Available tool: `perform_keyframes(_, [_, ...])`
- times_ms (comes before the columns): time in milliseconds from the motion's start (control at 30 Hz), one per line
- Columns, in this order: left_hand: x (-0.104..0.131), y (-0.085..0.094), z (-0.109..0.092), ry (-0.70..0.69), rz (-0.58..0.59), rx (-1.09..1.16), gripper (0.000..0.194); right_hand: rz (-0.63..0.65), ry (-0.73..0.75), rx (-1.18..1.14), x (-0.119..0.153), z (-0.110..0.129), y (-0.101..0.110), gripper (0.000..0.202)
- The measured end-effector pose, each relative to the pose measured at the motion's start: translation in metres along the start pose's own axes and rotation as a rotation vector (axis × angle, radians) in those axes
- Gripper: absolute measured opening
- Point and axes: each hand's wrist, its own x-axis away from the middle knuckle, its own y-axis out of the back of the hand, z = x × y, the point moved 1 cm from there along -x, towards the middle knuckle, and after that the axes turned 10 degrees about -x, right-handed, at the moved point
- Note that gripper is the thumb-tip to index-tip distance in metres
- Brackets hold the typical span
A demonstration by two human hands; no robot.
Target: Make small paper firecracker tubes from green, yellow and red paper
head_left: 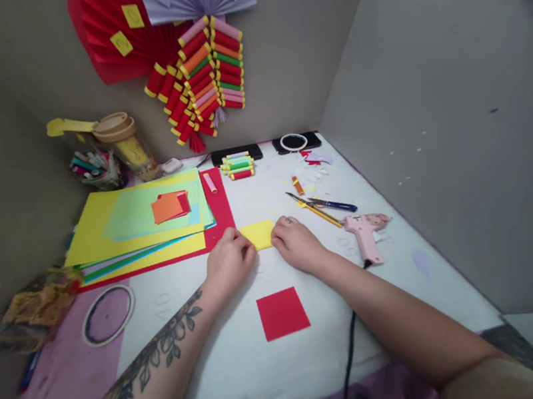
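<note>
Between the two hands, at the middle of the white tabletop [232, 367], a small yellow paper piece [258, 234] is pinched flat: its left edge is held in the grip of the left hand [229, 259] and its right edge in the grip of the right hand [296, 243], the fingers curled down onto the paper. Just below it, nearer the person, a red paper square [282, 313] is seen lying loose and untouched. To the left, a stack of coloured paper sheets [140, 229] is spread out, with orange and red cards [170, 206] on top. To the right, scissors [328, 203] and a pink glue gun [364, 238] are laid, the cord of the latter trailing toward the front edge. Farther back, a little pile of rolled paper tubes [237, 165] is placed near the wall. A hanging cluster of paper firecrackers [204, 78] and red and lilac paper fans [155, 8] are fixed in the grey corner above, and a jar of pens [92, 166] is set at the left.
</note>
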Motion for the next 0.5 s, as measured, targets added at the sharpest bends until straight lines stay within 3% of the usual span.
perform_keyframes(500, [-0.0036,-0.0051,-0.0031,0.160,0.015,-0.012,0.016,-0.014,-0.071,0.141,-0.0027,0.0037,-0.0063,0.017])
